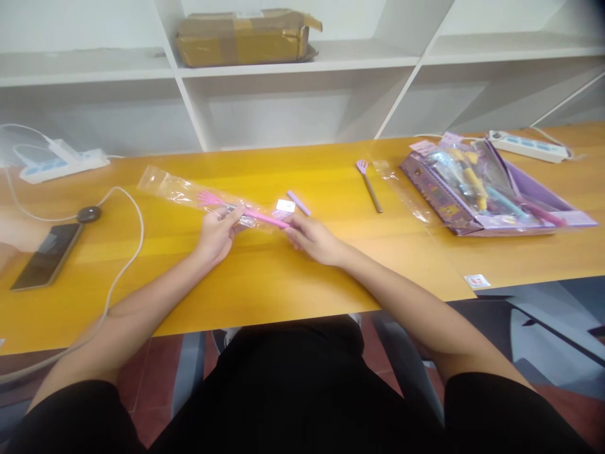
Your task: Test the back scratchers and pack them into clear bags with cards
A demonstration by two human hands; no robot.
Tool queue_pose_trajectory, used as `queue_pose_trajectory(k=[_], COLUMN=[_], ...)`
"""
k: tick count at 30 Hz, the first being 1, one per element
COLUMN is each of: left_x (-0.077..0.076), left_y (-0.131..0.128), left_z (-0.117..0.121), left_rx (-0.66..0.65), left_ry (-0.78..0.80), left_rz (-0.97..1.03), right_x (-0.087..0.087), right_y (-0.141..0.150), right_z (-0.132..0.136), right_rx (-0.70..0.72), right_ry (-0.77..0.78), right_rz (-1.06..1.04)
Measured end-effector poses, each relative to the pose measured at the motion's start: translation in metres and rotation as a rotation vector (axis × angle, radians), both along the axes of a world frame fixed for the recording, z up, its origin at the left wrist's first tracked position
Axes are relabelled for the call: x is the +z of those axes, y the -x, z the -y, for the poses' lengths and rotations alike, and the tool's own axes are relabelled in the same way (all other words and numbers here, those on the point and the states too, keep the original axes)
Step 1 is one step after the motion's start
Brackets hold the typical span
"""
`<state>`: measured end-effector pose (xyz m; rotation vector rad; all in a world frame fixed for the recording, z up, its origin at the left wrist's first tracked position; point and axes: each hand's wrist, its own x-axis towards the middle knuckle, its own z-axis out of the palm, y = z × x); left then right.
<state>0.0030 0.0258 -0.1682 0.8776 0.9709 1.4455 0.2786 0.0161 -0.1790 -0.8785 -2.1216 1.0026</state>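
A pink back scratcher [259, 217] with a hand-shaped head lies across both hands, its head pointing left inside a clear plastic sleeve [166, 186]. My left hand [218, 232] grips it through the plastic, near the head. The pink handle's right end is pinched in my right hand [312, 238]. Just beyond my right hand are a small white label [285, 205] and a short purple tube [299, 203] on the table. Farther right rests another back scratcher [371, 186], with a purple head and a dark metallic shaft.
An open purple display box [454, 208] holds several packaged items at the right. A crumpled clear wrapper [401, 189] lies beside it. Power strips [63, 165] sit at both sides. A phone [47, 257] and a looping cable [139, 230] are at left. White shelves hold a cardboard box [246, 39].
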Motion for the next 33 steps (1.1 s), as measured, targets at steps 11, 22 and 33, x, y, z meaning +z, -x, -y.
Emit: queue_pose_trajectory(k=[11, 22, 33], left_x=[0.000, -0.013, -0.016], left_y=[-0.003, -0.018, -0.019], left_z=[0.011, 0.035, 0.029], left_rx=[-0.192, -0.443, -0.452], left_ry=[0.025, 0.082, 0.095], left_rz=[-0.067, -0.179, -0.096], right_x=[0.002, -0.007, 0.001], right_y=[-0.005, -0.002, -0.008], right_z=[-0.006, -0.003, -0.001], right_rx=[0.083, 0.044, 0.197], right_ry=[-0.106, -0.208, -0.311], right_rz=[-0.030, -0.061, -0.024])
